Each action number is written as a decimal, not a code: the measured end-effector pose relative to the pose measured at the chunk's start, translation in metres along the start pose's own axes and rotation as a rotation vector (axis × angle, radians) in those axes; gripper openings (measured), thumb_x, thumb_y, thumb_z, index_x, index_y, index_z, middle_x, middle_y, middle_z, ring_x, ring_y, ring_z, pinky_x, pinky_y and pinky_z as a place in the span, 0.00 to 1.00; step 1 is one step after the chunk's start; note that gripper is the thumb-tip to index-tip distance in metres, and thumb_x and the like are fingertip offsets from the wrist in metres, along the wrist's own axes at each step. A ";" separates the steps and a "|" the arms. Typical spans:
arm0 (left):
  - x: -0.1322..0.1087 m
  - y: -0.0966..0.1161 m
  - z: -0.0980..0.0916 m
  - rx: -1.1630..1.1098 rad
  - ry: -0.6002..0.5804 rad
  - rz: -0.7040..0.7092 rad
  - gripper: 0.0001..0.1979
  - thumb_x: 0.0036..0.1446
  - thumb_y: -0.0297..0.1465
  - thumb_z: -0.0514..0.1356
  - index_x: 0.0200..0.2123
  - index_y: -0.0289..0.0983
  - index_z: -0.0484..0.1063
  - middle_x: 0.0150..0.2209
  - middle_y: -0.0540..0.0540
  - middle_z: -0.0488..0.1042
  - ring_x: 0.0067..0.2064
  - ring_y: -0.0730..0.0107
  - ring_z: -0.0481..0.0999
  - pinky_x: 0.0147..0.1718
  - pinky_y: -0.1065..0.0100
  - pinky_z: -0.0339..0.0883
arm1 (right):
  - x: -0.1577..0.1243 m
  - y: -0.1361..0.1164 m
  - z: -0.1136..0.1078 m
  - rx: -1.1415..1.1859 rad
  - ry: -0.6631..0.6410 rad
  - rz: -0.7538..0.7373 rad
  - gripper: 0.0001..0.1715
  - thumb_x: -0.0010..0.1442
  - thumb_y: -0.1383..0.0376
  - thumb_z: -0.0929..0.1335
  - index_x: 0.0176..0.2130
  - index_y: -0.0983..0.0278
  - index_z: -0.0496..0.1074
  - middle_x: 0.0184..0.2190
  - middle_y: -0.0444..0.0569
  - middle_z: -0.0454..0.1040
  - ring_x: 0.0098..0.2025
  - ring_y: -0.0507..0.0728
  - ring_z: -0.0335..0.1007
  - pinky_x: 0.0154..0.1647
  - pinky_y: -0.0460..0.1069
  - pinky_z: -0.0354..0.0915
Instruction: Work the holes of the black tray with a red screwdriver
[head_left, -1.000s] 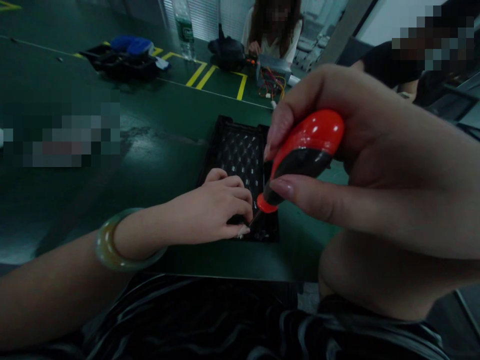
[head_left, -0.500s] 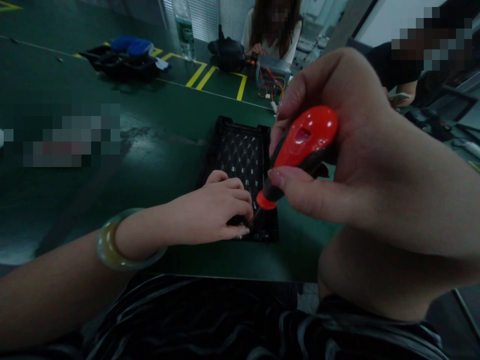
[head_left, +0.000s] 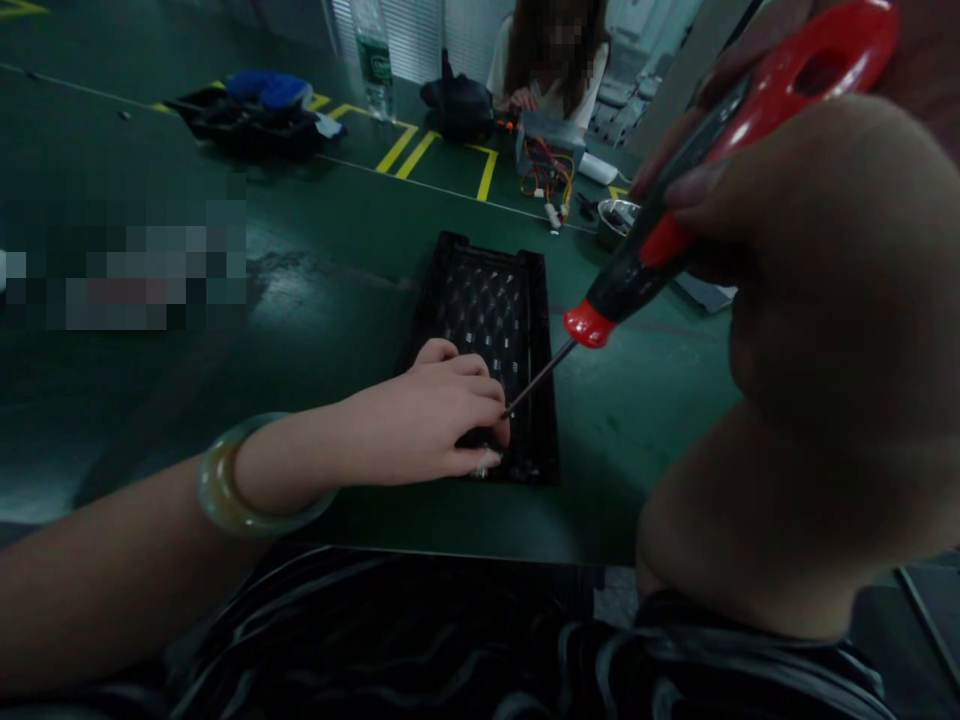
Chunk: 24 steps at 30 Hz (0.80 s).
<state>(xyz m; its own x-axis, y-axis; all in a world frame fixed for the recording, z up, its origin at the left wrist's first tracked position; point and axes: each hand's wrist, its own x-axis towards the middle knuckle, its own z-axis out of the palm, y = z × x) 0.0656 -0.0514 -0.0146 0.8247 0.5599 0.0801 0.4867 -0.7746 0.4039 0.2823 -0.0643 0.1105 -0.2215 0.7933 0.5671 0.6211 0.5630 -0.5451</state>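
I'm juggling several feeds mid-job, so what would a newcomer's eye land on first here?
Most likely the red-and-black screwdriver, large at upper right in the right hand, its shaft slanting toward the left hand. That hand rests on a black panel near the centre, with a glossy bangle on its wrist. Farther off, a bright blue item stands out on the black tray at upper left.
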 end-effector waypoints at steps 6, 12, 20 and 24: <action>0.000 -0.009 -0.002 -0.015 0.046 -0.005 0.14 0.65 0.47 0.70 0.47 0.46 0.84 0.48 0.51 0.85 0.54 0.54 0.76 0.56 0.52 0.48 | 0.009 0.020 0.007 -0.122 0.259 -0.069 0.12 0.70 0.60 0.66 0.50 0.62 0.73 0.43 0.45 0.73 0.48 0.57 0.77 0.65 0.61 0.73; -0.003 -0.036 -0.019 0.122 0.326 -0.369 0.14 0.70 0.44 0.60 0.45 0.46 0.85 0.45 0.49 0.86 0.52 0.52 0.79 0.58 0.48 0.53 | 0.024 0.033 0.018 -0.261 0.226 -0.149 0.17 0.66 0.68 0.68 0.54 0.70 0.68 0.53 0.52 0.74 0.56 0.55 0.71 0.63 0.51 0.68; 0.006 -0.066 -0.018 0.192 0.444 -0.785 0.25 0.67 0.43 0.61 0.63 0.40 0.76 0.63 0.37 0.75 0.66 0.39 0.72 0.65 0.39 0.61 | 0.034 0.071 0.075 -0.523 -0.261 -0.430 0.14 0.68 0.68 0.66 0.54 0.64 0.67 0.53 0.54 0.76 0.52 0.62 0.75 0.55 0.56 0.70; 0.010 -0.073 -0.009 0.182 0.388 -0.826 0.31 0.68 0.42 0.62 0.69 0.37 0.68 0.66 0.34 0.71 0.68 0.39 0.70 0.66 0.40 0.64 | 0.029 0.083 0.098 -0.573 -0.426 -0.585 0.16 0.69 0.70 0.64 0.55 0.64 0.69 0.54 0.56 0.77 0.52 0.63 0.74 0.51 0.56 0.67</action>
<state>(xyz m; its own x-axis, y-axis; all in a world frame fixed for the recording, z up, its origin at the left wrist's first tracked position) 0.0355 0.0134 -0.0354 0.0580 0.9880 0.1432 0.9413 -0.1020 0.3219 0.2538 0.0284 0.0210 -0.8047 0.5009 0.3186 0.5753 0.7905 0.2101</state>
